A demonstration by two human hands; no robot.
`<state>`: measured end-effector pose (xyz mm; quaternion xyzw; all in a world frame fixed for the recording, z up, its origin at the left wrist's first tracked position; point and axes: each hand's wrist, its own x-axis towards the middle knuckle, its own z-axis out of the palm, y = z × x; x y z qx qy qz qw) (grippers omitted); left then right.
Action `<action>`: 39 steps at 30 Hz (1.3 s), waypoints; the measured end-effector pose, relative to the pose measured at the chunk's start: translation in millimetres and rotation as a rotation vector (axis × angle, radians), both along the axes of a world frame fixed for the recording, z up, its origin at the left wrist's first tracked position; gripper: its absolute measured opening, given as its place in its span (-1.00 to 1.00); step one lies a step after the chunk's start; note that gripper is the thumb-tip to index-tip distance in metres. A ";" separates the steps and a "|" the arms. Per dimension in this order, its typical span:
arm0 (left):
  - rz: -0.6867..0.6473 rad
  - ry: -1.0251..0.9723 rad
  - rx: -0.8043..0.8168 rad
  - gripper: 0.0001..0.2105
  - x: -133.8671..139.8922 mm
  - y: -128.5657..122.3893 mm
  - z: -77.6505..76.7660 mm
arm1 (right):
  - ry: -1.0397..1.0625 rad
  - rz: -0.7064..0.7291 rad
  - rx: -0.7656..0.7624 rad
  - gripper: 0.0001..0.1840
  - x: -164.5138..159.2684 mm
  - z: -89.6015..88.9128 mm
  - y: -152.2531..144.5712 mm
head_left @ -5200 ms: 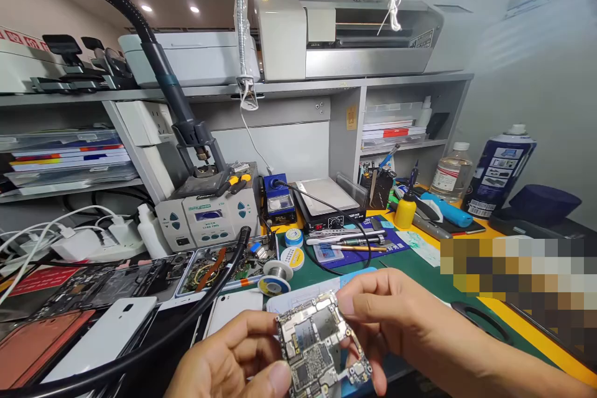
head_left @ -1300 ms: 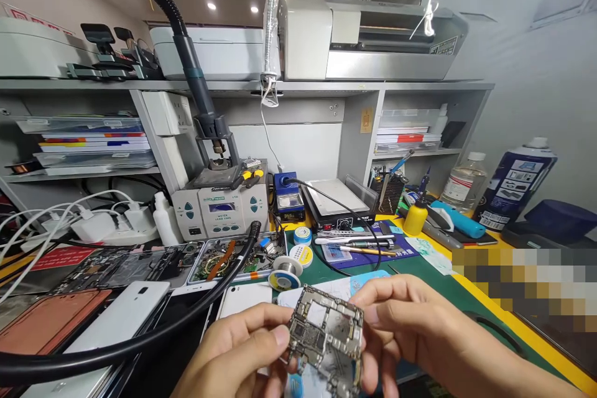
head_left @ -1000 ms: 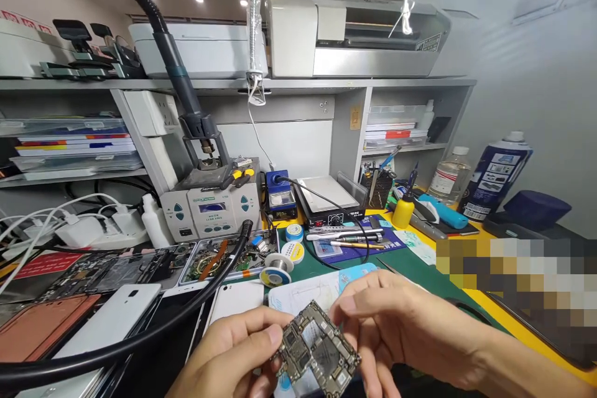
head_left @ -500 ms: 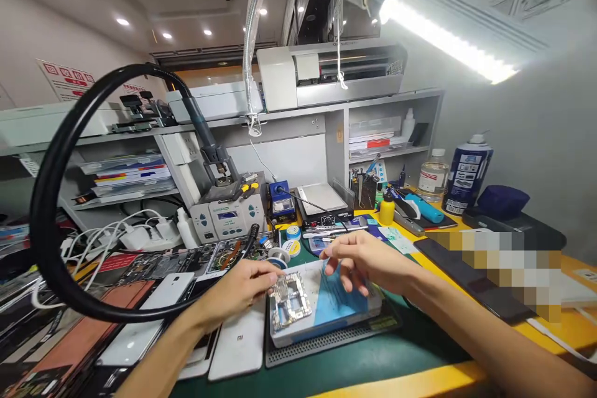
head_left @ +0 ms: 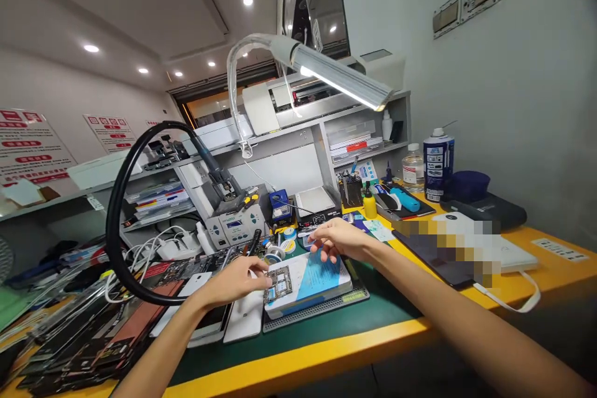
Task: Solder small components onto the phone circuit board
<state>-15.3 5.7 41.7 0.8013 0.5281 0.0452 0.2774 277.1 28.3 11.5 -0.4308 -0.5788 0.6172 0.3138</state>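
A single bare circuit board (head_left: 281, 285) lies flat on top of the near-left part of one white-and-blue box (head_left: 321, 281); it is squarish, grey-brown and densely packed with small parts, with pale rectangular patches in its middle, its finer detail too small to read. There are two hands: the left hand (head_left: 240, 280) has its thumb and bent fingers at the board's left corner, though whether they pinch it I cannot tell, and the right hand (head_left: 333, 239) is over the box's far blue side, fingers parted and loosely curled. Under the box is one grey perforated mat (head_left: 326, 306), on a larger green mat (head_left: 387, 298). One white phone (head_left: 245, 317) lies just left of the box. Beyond it are one spool (head_left: 274, 254) and two small round tubs (head_left: 288, 245); farther back, one grey control unit (head_left: 239, 226). To the right rear stand three containers: a yellow bottle (head_left: 369, 204), a clear bottle (head_left: 413, 169) and a dark blue spray can (head_left: 438, 165). One lit lamp (head_left: 342, 78) hangs above.
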 end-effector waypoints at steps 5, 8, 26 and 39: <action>0.012 0.116 -0.010 -0.64 5.2 -16.4 1.5 | -0.005 -0.012 0.005 -0.67 4.1 -3.2 6.6; 0.019 0.156 0.018 -0.65 11.8 -25.7 2.4 | -0.015 -0.017 0.020 -0.66 5.1 -3.9 7.5; -0.020 0.003 0.220 -0.41 -4.8 -18.5 -12.3 | -0.275 -0.088 0.134 -0.76 -17.5 -18.0 -6.4; -0.189 -0.204 0.292 -0.82 14.9 46.5 7.2 | -0.330 0.010 0.029 -0.84 -55.0 11.1 7.0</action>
